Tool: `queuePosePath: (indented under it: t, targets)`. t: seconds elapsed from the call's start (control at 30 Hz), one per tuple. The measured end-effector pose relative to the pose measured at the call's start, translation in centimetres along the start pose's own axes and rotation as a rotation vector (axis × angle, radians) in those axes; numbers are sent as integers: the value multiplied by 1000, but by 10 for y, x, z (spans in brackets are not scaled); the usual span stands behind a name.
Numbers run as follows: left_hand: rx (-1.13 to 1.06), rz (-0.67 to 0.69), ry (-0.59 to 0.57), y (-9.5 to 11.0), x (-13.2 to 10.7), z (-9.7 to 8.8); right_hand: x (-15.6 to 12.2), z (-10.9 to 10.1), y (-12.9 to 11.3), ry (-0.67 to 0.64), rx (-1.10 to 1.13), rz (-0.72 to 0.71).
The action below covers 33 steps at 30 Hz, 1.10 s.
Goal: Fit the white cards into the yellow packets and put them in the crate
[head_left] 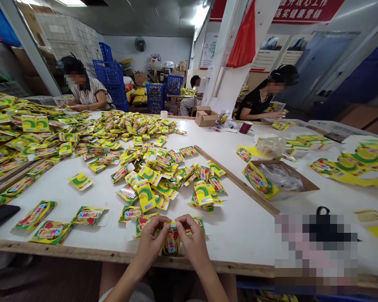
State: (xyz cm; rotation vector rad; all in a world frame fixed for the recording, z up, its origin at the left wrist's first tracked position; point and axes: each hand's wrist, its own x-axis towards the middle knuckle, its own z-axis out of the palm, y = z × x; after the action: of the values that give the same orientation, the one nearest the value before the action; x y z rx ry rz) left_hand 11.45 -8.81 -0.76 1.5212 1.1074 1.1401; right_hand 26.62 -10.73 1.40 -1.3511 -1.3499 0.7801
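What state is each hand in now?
Left hand: closed, pinching the top of a fruit-print carton.
Right hand: closed, pinching that same carton's top.

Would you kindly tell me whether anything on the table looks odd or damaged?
Nothing looks plainly damaged. The small boxes lie jumbled, though, and one box left of the left hand has a white flap sticking out, so it looks unclosed.

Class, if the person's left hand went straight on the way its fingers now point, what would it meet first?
Most likely the right hand: its fingertips are just across from the left hand's, at the end of the yellow-green packet. Depth is hard to judge.
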Motion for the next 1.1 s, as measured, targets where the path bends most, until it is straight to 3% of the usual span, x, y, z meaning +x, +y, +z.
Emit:
queuePosePath:
  t: [0.2,0.3,0.37,0.43,0.6,0.67,0.7,0.77,0.87,1.0,1.1]
  targets:
    - [-47,-28,-25,-10,-6,3,-11,3,14,-56,-3,-77]
    - [-62,-40,-18,-5,-7,4,-17,6,13,-24,-7,-86]
    - [-74,-38,-62,1,-8,4,-23,-6,7,27,-39,-106]
    - [-71,-13,-113,7,-7,5,-33,-37,-1,92,-111,-86]
    - [234,123,-246,9,11,26,-66,-160,-5,205,-522,24]
    - [385,178,-322,4,19,41,-76,-186,1,232,-632,40]
    - [444,196,-350,2,22,49,-79,-188,5,240,-641,61]
    - [509,205,-369,-1,22,62,-81,-171,15,233,-574,130]
    - [441,164,-285,-5,11,67,-73,-111,26,228,-313,221]
    - [228,94,-157,-6,-9,51,-48,-39,26,216,2,177]
    - [77,39,-139,-5,-16,35,-34,-20,23,170,48,99]
